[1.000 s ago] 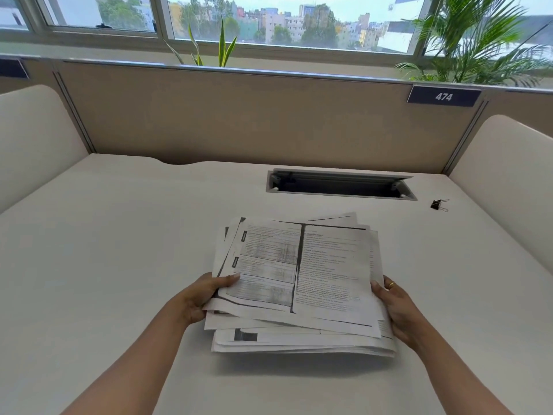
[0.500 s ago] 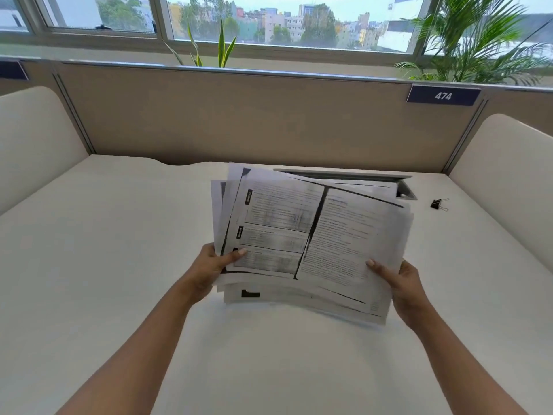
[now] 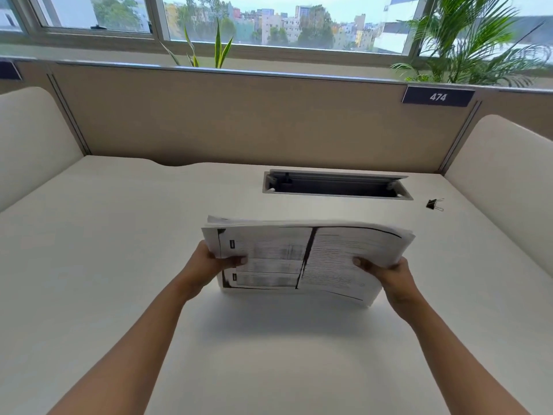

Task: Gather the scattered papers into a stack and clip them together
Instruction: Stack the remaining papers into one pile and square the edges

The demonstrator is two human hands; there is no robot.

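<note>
A stack of printed papers [image 3: 302, 253] is held above the middle of the white desk [image 3: 119, 250], its near edge tipped down toward the desk top. My left hand [image 3: 209, 263] grips the stack's left side, thumb on the top sheet. My right hand [image 3: 389, 275] grips the right side, thumb also on top. The sheets' edges look roughly lined up, with a few corners sticking out at the far left. A small black binder clip [image 3: 434, 204] lies on the desk at the far right, well away from both hands.
An open cable tray slot [image 3: 336, 185] is set in the desk behind the papers. Beige partition panels close the back [image 3: 239, 121] and both sides. A plate reading 474 [image 3: 437, 97] hangs on the back panel; plants stand behind it.
The papers went from lying loosely on the desk to being lifted by both hands. The sheets, fanned out earlier, are now drawn into a more even stack, lower and closer to the desk.
</note>
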